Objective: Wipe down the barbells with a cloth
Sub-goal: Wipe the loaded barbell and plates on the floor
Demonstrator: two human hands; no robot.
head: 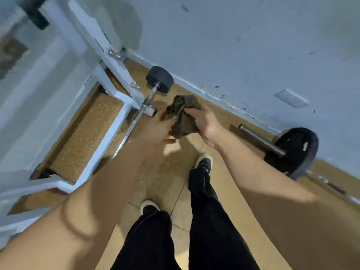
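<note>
Both hands — left hand [155, 129] & right hand [202, 119] fingers gripping cloth [182, 117].

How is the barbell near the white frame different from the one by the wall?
The left barbell has a thin shiny bar; the right barbell has a thick dark sleeve. The left one's end weight is small and round; the right one's plate is wide and scuffed. Both lie on the floor.

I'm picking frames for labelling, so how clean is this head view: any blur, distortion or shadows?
Head view: the white rack frame at the left edge is motion-smeared; wide-angle bending curves the wall's baseboard; both hands, left hand and right hand, and the olive cloth are soft-edged; a broad shadow falls on the wall above the rack; no glare.
</note>
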